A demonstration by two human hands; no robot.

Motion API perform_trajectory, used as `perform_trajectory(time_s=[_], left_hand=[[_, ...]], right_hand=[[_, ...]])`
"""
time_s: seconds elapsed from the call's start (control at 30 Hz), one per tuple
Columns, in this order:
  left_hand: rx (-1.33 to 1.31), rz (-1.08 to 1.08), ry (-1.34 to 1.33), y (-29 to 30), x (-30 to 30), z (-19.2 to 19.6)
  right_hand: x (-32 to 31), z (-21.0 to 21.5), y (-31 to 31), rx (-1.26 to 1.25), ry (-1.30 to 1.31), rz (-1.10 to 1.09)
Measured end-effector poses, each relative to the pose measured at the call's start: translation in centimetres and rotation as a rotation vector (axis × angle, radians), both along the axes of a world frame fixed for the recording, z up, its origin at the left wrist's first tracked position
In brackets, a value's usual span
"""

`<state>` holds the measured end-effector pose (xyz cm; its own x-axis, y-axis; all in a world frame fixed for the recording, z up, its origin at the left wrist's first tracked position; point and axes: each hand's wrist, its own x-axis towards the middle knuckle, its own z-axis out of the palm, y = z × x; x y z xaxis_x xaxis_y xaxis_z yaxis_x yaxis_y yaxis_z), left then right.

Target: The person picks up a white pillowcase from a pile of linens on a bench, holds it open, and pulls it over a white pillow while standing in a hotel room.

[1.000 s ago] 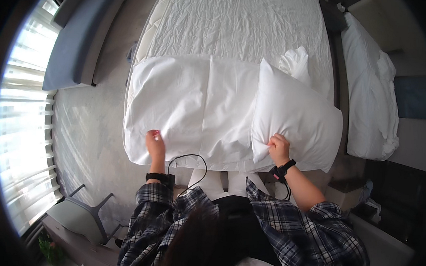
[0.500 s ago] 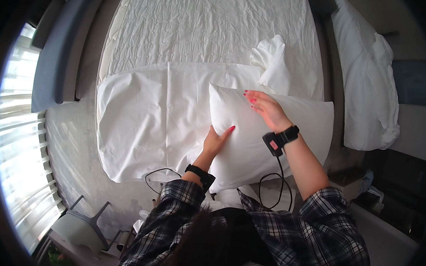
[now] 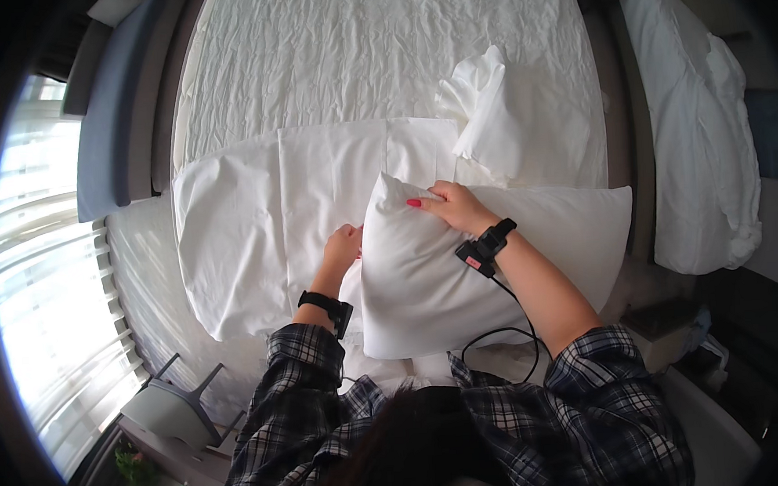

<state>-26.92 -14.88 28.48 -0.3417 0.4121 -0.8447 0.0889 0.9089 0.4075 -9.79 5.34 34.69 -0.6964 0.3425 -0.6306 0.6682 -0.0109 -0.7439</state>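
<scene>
A plump white pillow (image 3: 426, 276) lies across the near part of the bed, its far left corner pointing up. My right hand (image 3: 457, 208) grips its far edge, thumb on top and the other fingers hidden behind. Just off the pillow's left edge, my left hand (image 3: 343, 245) is closed with its fingers curled under; whatever it holds is hidden. Beneath that hand, a flat white pillowcase (image 3: 239, 233) with fold creases spreads to the left. A crumpled white cloth (image 3: 488, 115) is bunched beyond the right hand.
The bed (image 3: 379, 59) has a wrinkled white cover. White bedding (image 3: 696, 139) is heaped to the right. On the left are a blue-grey upholstered seat (image 3: 123, 116), a sheer-curtained window (image 3: 57, 287) and a grey chair (image 3: 174, 413). A black cable (image 3: 499, 332) hangs from my right wrist.
My left hand has moved left off the pillow's top and curled closed. My right hand has come down from above the pillow and gripped its far edge. The pillow's left end has shifted slightly left.
</scene>
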Motion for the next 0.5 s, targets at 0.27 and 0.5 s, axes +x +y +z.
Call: perform_trajectory(time_s=[0.27,0.5], left_hand=[[0.355,0.294,-0.124,-2.4,3.4,-8.6],[0.138,-0.06,0.571,-1.3,1.9,0.2]], right_hand=[[-2.1,2.3,-2.9,0.376,0.08,0.284],[-1.2,5.1,-3.9,0.507,0.227,0.319]])
